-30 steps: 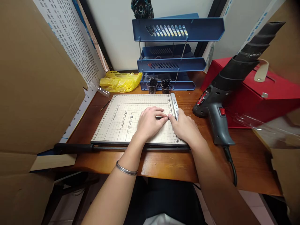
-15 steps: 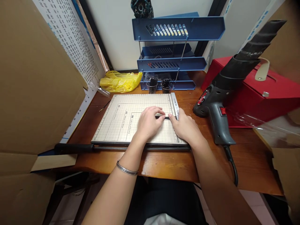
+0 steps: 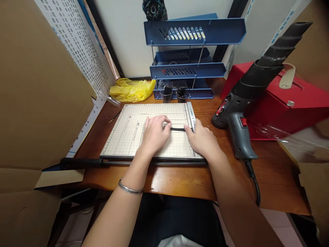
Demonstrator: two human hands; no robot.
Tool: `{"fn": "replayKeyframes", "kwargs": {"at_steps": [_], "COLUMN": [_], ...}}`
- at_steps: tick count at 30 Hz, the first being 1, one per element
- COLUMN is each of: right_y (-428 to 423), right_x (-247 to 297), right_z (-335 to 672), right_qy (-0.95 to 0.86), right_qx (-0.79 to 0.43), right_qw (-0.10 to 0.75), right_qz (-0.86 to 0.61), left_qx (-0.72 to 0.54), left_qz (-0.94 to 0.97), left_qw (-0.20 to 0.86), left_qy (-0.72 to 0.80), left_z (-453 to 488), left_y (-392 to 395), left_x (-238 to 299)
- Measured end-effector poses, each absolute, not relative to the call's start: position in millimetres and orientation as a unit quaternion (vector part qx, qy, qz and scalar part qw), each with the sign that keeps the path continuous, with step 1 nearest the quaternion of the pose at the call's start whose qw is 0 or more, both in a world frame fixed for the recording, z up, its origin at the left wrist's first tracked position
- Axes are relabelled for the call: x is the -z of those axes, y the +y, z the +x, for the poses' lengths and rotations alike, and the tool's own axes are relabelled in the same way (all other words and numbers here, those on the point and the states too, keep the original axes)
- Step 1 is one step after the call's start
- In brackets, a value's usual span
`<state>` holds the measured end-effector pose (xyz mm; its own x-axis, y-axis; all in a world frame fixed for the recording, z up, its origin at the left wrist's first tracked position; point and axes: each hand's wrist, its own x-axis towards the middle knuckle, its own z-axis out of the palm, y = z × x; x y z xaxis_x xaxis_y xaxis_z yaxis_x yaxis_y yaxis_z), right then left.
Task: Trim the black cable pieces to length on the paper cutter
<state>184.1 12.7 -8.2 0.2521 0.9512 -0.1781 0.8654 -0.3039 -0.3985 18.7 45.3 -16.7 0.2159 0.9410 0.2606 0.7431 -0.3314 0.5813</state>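
A gridded paper cutter board [image 3: 133, 137] lies on the wooden desk. A thin black strip [image 3: 178, 129] stretches across it between my two hands. My left hand [image 3: 154, 133] rests curled on the board, fingertips pinching the strip's left end. My right hand [image 3: 203, 139] sits at the board's right edge beside the white ruler guide [image 3: 191, 115], its fingertips pinching the strip's right end. The cutter's black handle [image 3: 79, 162] lies along the front edge, lowered.
A grey heat gun [image 3: 239, 113] stands right of the board, cable trailing off the desk. A red box [image 3: 303, 99] is behind it. Blue stacked trays [image 3: 187, 70], two cups of black pieces [image 3: 174, 93] and a yellow bag [image 3: 132, 90] sit at the back. Cardboard [image 3: 38, 85] walls the left.
My left hand has slid leftward along the board, away from my right hand, and more of the black strip now shows between them.
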Motion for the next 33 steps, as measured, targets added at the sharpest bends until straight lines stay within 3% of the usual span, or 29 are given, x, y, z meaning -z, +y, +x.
{"fn": "replayKeyframes", "kwargs": {"at_steps": [33], "right_y": [15.1], "right_x": [10.1], "right_z": [185.0], "right_qy": [-0.583], "right_qx": [-0.194], "right_qw": [0.115], "right_qz": [-0.781], "left_qx": [-0.297], "left_qz": [0.743], "left_qw": [0.157], "left_qy": [0.578], "left_z": [10.2], "left_y": [45.5], "left_x": [22.3]}}
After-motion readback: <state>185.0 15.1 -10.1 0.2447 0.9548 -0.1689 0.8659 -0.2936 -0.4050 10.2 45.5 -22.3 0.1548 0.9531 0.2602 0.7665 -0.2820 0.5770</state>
